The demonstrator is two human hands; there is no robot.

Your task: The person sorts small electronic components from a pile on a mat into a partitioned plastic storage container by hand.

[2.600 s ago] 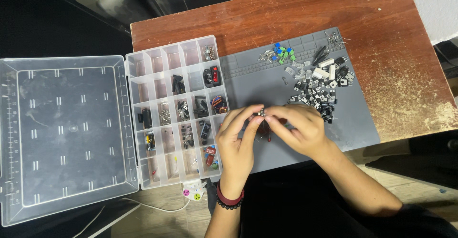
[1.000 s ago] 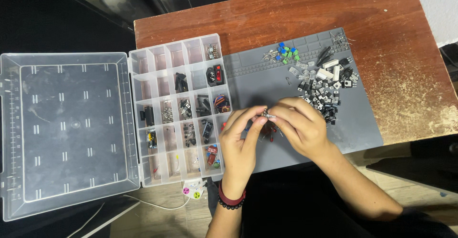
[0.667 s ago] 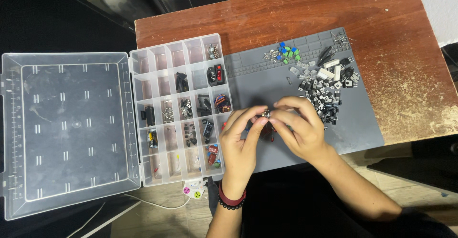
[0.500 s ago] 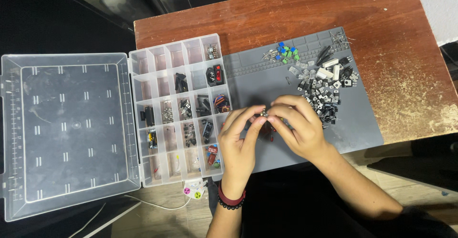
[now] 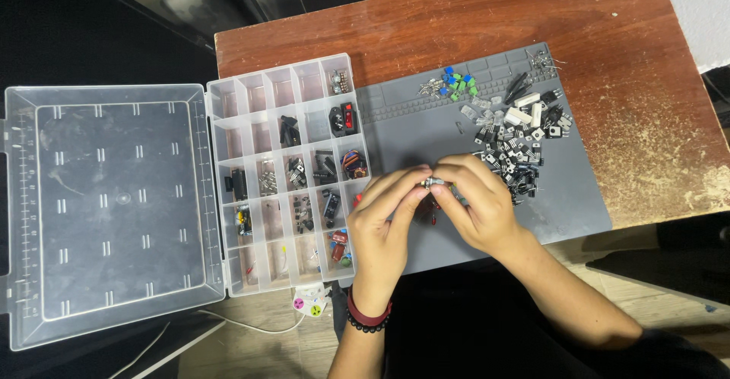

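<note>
head view: worn wooden table (image 5: 608,29), perhaps scuffed

Under your view — worn reddish wood table (image 5: 623,37), white wall (image 5: 699,6) top rt, pale wood floor (image 5: 258,348) below.

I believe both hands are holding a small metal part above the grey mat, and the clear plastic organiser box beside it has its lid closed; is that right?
Not quite: the head view shows the clear plastic organiser box with its lid open flat. Both the left hand and right hand do hold the small metal part above the grey mat.
</note>
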